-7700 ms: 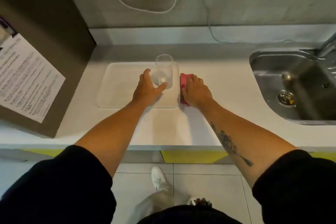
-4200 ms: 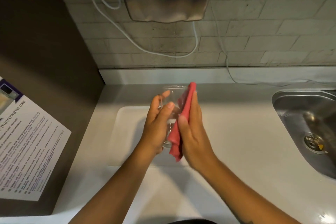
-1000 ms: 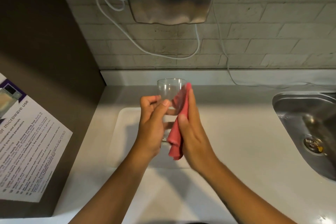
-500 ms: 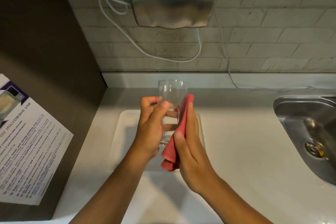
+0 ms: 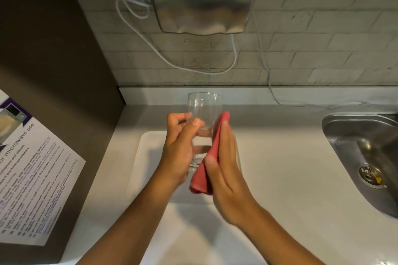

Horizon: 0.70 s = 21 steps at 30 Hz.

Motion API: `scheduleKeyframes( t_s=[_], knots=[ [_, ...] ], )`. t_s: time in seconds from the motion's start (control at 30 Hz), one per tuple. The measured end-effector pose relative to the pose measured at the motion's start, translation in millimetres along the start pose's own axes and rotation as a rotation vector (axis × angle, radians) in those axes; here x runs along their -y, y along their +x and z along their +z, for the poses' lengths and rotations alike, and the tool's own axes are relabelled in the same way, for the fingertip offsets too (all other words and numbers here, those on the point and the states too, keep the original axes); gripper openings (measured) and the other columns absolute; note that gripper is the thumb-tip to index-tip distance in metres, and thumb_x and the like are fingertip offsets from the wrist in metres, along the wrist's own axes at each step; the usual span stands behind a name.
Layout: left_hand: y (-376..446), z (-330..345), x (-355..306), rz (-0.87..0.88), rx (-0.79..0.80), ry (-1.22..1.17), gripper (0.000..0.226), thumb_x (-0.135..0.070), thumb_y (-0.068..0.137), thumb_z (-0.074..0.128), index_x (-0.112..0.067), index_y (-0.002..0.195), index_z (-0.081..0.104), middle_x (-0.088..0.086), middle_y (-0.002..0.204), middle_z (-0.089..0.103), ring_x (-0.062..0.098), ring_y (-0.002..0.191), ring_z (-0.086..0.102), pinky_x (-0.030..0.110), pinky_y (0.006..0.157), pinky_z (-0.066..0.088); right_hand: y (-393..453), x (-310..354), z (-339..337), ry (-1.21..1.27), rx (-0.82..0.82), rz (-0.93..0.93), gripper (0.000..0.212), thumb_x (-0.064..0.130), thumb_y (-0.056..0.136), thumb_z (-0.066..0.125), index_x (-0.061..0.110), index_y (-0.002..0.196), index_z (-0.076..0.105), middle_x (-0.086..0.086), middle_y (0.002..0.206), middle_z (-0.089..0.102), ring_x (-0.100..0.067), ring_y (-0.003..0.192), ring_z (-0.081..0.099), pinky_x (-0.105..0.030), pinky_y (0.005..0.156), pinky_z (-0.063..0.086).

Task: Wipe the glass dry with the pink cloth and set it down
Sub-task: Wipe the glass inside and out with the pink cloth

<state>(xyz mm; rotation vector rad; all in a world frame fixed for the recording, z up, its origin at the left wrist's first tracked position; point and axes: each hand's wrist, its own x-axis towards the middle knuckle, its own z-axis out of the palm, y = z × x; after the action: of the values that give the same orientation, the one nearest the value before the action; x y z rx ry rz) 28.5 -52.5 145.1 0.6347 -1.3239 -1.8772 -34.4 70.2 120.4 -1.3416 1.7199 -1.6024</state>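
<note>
A clear drinking glass [image 5: 204, 106] is held upright in the air above the white tray [image 5: 148, 153]. My left hand [image 5: 179, 150] grips its left side, thumb and fingers curled round the wall. My right hand [image 5: 226, 170] presses the folded pink cloth [image 5: 206, 170] flat against the glass's right side, fingers straight. The cloth hangs below the glass's base. The lower part of the glass is hidden by both hands.
A steel sink [image 5: 364, 157] lies at the right. A metal hand dryer [image 5: 204, 0] with white cables [image 5: 133, 13] hangs on the brick wall. A dark cabinet side with a microwave notice [image 5: 28, 180] stands at the left.
Since a second ago my right hand with the cloth has slid down along the glass's side towards me. My left hand keeps the glass upright in much the same place.
</note>
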Motion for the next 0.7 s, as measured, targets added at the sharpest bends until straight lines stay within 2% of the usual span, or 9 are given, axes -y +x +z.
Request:
scheduleKeyframes(
  t_s=[0.1,0.2,0.27,0.37,0.4,0.5,0.57,0.63,0.7],
  knots=[
    [-6.1,3.9,6.1,-0.023,0.034,-0.030,0.027,-0.031,0.094,0.060,-0.019,0.115,0.048,0.017,0.114,0.067,0.017,0.086,0.078,0.031,0.063,0.064,30.7,11.0,-18.4,0.166,-0.060,0.060,0.070,0.029,0.113,0.031,0.028,0.174,-0.004,0.011,0.185,0.009,-0.003,0.169,0.022,-0.050,0.138,0.025],
    [-4.8,3.7,7.2,-0.061,0.012,-0.080,0.028,-0.034,0.094,0.059,-0.018,0.115,0.050,0.012,0.105,0.075,0.022,0.091,0.078,0.033,0.067,0.065,32.5,10.3,-20.0,0.208,-0.045,0.040,0.070,0.029,0.114,0.033,0.031,0.174,-0.003,0.018,0.184,0.008,-0.003,0.169,0.021,-0.049,0.139,0.024],
    [1.0,0.3,4.9,-0.066,-0.027,-0.099,0.028,-0.035,0.093,0.059,-0.018,0.113,0.050,0.008,0.100,0.077,0.020,0.089,0.080,0.030,0.065,0.064,17.5,1.5,-15.2,0.259,0.021,0.031,0.071,0.033,0.115,0.036,0.034,0.174,-0.003,0.026,0.183,0.010,0.002,0.168,0.019,-0.040,0.137,0.029],
    [5.5,-0.6,2.4,-0.093,-0.018,-0.081,0.029,-0.038,0.093,0.059,-0.019,0.113,0.050,0.006,0.101,0.078,0.019,0.092,0.081,0.031,0.065,0.064,4.8,-12.8,-13.7,0.320,0.020,0.071,0.069,0.027,0.112,0.042,0.037,0.170,0.008,0.047,0.165,0.032,0.020,0.151,0.040,-0.009,0.116,0.044],
    [4.8,0.6,3.7,-0.096,-0.005,-0.051,0.031,-0.039,0.093,0.060,-0.020,0.114,0.049,0.004,0.103,0.078,0.018,0.095,0.081,0.032,0.067,0.065,5.4,-14.6,-14.0,0.309,-0.001,0.092,0.067,0.025,0.111,0.042,0.041,0.168,0.010,0.053,0.159,0.035,0.022,0.148,0.041,-0.009,0.115,0.044],
    [-2.8,4.9,7.3,-0.074,-0.028,0.171,0.049,-0.056,0.083,0.071,-0.029,0.118,0.050,0.000,0.127,0.067,0.016,0.113,0.075,0.044,0.089,0.066,7.9,-16.7,-15.3,0.273,-0.049,0.100,0.065,0.030,0.111,0.042,0.050,0.165,0.013,0.052,0.163,0.031,0.012,0.159,0.034,-0.032,0.131,0.039],
    [-9.3,5.8,6.9,-0.006,-0.086,0.410,0.056,-0.072,0.075,0.068,-0.042,0.119,0.051,-0.008,0.132,0.059,0.014,0.116,0.069,0.045,0.097,0.063,7.9,-16.8,-14.6,0.260,-0.061,0.111,0.065,0.033,0.111,0.043,0.053,0.165,0.013,0.049,0.165,0.031,0.010,0.158,0.037,-0.031,0.129,0.041],
    [-16.0,5.4,7.1,0.083,-0.135,0.569,0.062,-0.078,0.076,0.066,-0.049,0.128,0.049,-0.017,0.131,0.057,0.008,0.113,0.067,0.035,0.087,0.065,5.6,-18.3,-13.3,0.229,-0.060,0.119,0.067,0.034,0.113,0.043,0.052,0.168,0.009,0.052,0.163,0.029,0.016,0.154,0.039,-0.018,0.121,0.045],
    [-22.7,5.0,8.5,0.142,-0.158,0.664,0.075,-0.079,0.078,0.064,-0.048,0.143,0.044,-0.021,0.129,0.057,0.003,0.110,0.065,0.018,0.074,0.061,2.2,-17.9,-12.1,0.201,-0.050,0.116,0.071,0.034,0.114,0.042,0.048,0.172,0.003,0.048,0.169,0.021,0.014,0.158,0.033,-0.017,0.123,0.042]
  ],
)
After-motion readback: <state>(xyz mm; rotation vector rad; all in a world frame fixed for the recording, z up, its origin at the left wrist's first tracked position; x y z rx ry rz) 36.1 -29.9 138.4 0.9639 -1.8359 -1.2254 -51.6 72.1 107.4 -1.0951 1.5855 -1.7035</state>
